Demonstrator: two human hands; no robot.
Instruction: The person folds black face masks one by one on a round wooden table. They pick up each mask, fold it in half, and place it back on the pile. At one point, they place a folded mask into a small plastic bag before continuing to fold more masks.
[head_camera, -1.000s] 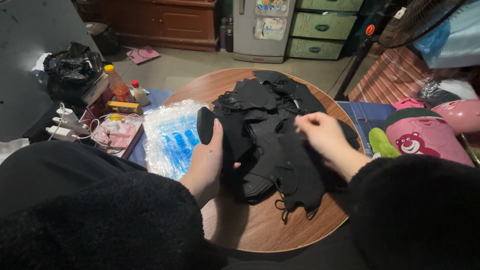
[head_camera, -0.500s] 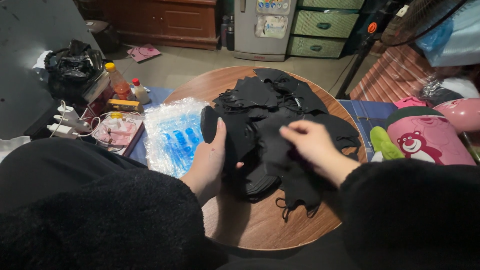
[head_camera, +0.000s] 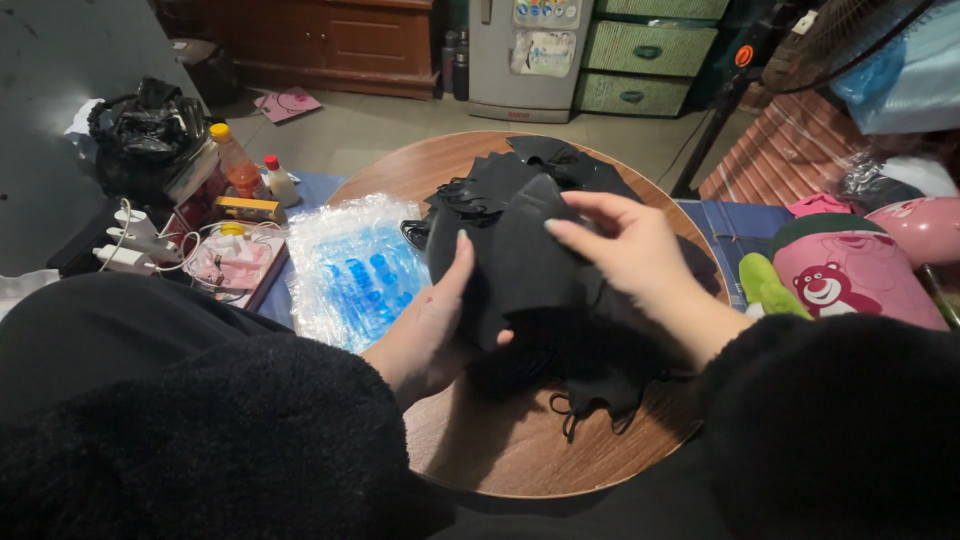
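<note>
Centre of frame: left hand (head_camera: 435, 325) cups a stack of black face masks (head_camera: 520, 265) from the left side, palm against the stack edge, fingers curled under and thumb up along the side — closed around it, apparently to keep the pieces squared up. Right hand (head_camera: 625, 245) comes in from the right, fingertips pinched on the top mask near its upper edge, so the top piece is held against the stack rather than loose. The held stack sits just above a bigger loose pile of black masks (head_camera: 560, 175) spread over the middle and upper part of the round wooden table (head_camera: 500, 450); ear loops trail off the pile at lower centre.

Left of the table, touching its edge — a clear plastic bag with blue print (head_camera: 350, 270), lying flat. Further left, a cluttered low spot: orange-capped bottle (head_camera: 235, 160), small white bottle with red cap (head_camera: 278, 180), white power strip with cables (head_camera: 135, 240), black bag (head_camera: 145, 135). Right edge of frame: pink bear-face cushion (head_camera: 850, 285). Upper frame: wooden cabinet (head_camera: 330, 40), green drawers (head_camera: 650, 60), fan stand (head_camera: 735, 90) on a tiled floor. Both sleeves black and fuzzy, filling the lower frame.
</note>
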